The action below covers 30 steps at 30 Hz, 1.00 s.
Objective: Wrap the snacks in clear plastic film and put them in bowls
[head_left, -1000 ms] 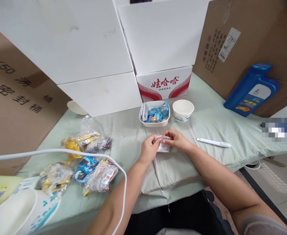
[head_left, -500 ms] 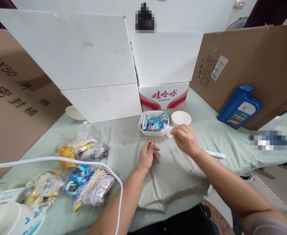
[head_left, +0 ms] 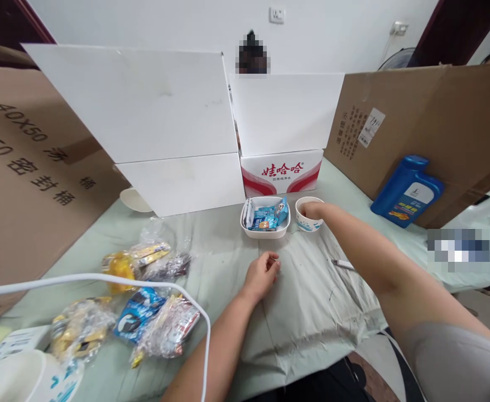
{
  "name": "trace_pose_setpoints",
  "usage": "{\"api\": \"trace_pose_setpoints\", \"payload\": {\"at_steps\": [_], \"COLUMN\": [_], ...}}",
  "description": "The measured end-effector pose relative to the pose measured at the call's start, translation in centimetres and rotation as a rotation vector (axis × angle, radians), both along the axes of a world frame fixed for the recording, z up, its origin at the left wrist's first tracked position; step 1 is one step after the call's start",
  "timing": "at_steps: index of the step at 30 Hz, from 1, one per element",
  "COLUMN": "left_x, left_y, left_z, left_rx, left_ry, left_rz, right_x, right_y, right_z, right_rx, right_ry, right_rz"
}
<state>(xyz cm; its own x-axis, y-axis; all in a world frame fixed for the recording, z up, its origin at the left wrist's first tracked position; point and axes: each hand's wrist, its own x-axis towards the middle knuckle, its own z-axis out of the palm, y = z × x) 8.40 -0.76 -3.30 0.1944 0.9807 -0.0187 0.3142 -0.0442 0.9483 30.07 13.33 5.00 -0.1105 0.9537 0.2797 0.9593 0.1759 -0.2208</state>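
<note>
My right hand (head_left: 313,210) reaches forward, its fingers dipped into a white paper cup (head_left: 307,225) with blue print; the fingertips are hidden inside the cup. Just left of the cup stands a white rectangular dish (head_left: 265,232) holding blue snack packets (head_left: 267,216). My left hand (head_left: 264,273) rests on the pale green cloth (head_left: 303,312) nearer to me, fingers loosely curled and holding nothing. A white pen (head_left: 342,264) lies on the cloth under my right forearm.
Several bagged snacks (head_left: 144,262) lie at the left, crossed by a white cable (head_left: 102,277). White boxes (head_left: 144,106), a red-and-white carton (head_left: 282,170) and cardboard sheets (head_left: 416,111) wall the back and sides. A blue bottle (head_left: 406,190) leans at the right. Another paper cup (head_left: 19,379) stands at the bottom left.
Both hands held a clear wrapper together. The right hand carried it forward and now sits in the paper cup. The left hand let go and stayed on the cloth.
</note>
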Motion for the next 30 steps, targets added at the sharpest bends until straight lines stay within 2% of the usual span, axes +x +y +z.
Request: {"api": "trace_pose_setpoints", "payload": {"at_steps": [3, 5, 8, 10, 12, 13, 15, 17, 19, 22, 25, 28, 29, 30], "left_x": [0.0, 0.0, 0.0, 0.1, 0.1, 0.2, 0.3, 0.5, 0.8, 1.2, 1.4, 0.2, -0.6, -1.7], "left_y": [0.1, 0.1, 0.1, 0.1, -0.1, -0.1, -0.3, -0.4, -0.4, -0.5, -1.8, -5.2, -6.8, -8.4], "left_z": [-0.2, -0.2, -0.1, 0.2, 0.4, 0.5, 0.6, 0.6, 0.6, 0.6, 1.3, 2.6, 3.0, 3.4], "left_rx": [0.014, 0.043, 0.132, 0.172, 0.179, 0.184, 0.2, 0.223, 0.247, 0.278, 0.279, 0.329, 0.436, 0.538], "left_ry": [0.032, 0.075, 0.169, 0.214, 0.238, 0.252, 0.285, 0.32, 0.357, 0.41, 0.449, 0.475, 0.509, 0.564], "left_rz": [-0.011, -0.024, -0.047, -0.048, -0.043, -0.045, -0.045, -0.04, -0.04, -0.059, -0.086, -0.092, -0.057, 0.036], "right_x": [-0.2, -0.1, 0.7, 1.6, 2.9, 3.8, 5.6, 7.2, 8.2, 8.4, 8.0, 7.9, 7.9, 7.9], "right_y": [0.8, 1.1, 0.2, -1.5, -4.2, -5.8, -9.3, -12.7, -15.7, -18.7, -20.0, -20.2, -20.2, -20.2], "right_z": [0.8, 2.0, 4.3, 5.5, 5.7, 5.2, 3.2, -0.2, -3.9, -8.2, -9.9, -10.0, -10.0, -10.0], "right_rx": [-0.413, -0.579, -0.578, -0.493, -0.373, -0.273, -0.282, -0.302, -0.228, -0.066, 0.09, 0.129, 0.133, 0.139], "right_ry": [-0.116, -0.17, -0.18, -0.175, -0.182, -0.199, -0.247, -0.309, -0.32, -0.246, -0.14, -0.063, -0.051, -0.043], "right_rz": [0.018, 0.07, 0.12, 0.127, 0.126, 0.119, 0.094, 0.082, -0.029, -0.084, -0.104, -0.116, -0.109, -0.104]}}
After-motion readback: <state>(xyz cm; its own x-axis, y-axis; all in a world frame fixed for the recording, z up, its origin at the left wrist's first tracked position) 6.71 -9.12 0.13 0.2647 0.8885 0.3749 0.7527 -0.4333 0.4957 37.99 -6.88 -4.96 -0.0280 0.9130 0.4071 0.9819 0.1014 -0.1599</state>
